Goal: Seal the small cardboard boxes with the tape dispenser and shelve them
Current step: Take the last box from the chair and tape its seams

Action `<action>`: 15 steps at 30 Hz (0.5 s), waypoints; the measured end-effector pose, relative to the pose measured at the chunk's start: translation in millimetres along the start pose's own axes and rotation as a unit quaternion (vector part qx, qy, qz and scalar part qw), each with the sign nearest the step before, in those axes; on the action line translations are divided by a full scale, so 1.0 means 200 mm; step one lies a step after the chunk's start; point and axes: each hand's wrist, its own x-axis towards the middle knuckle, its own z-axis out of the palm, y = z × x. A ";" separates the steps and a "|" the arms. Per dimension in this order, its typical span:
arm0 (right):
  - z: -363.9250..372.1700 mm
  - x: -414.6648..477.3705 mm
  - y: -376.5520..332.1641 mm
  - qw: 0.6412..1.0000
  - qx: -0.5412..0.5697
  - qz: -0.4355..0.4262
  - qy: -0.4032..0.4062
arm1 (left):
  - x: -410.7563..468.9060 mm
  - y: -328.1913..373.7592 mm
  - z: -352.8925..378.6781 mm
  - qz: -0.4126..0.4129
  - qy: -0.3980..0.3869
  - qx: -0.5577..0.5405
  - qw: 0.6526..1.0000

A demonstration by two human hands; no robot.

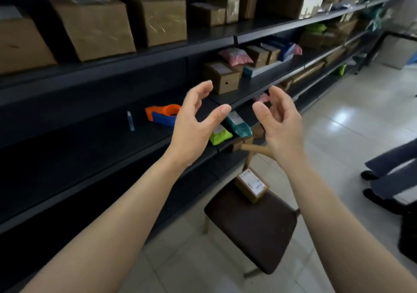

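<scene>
My left hand (194, 123) and my right hand (282, 121) are raised in front of the dark shelving, palms facing each other, fingers loosely curled, holding nothing. An orange and blue tape dispenser (162, 115) lies on the dark shelf (90, 148) just left of my left hand. A small cardboard box (251, 186) with a white label sits on the brown seat of a chair (252, 227) below my hands. Another small cardboard box (222, 77) with a round hole stands on the shelf above, beyond my left fingertips.
A blue utility knife (130, 120) lies left of the dispenser. Larger cardboard boxes (94, 26) fill the top shelf. Green and teal mailer bags (230, 129) lie on the shelf between my hands. Another person's legs (388, 180) stand at the right on the tiled floor.
</scene>
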 end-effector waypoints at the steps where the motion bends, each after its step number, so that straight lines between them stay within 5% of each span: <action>1: -0.04 -0.03 0.04 1.000 0.000 0.013 0.004 | -0.02 -0.03 0.05 -0.011 -0.010 -0.007 1.000; 15: -0.48 -0.12 0.63 0.982 0.032 0.180 0.040 | -0.08 -0.41 0.71 -0.120 -0.077 0.006 0.990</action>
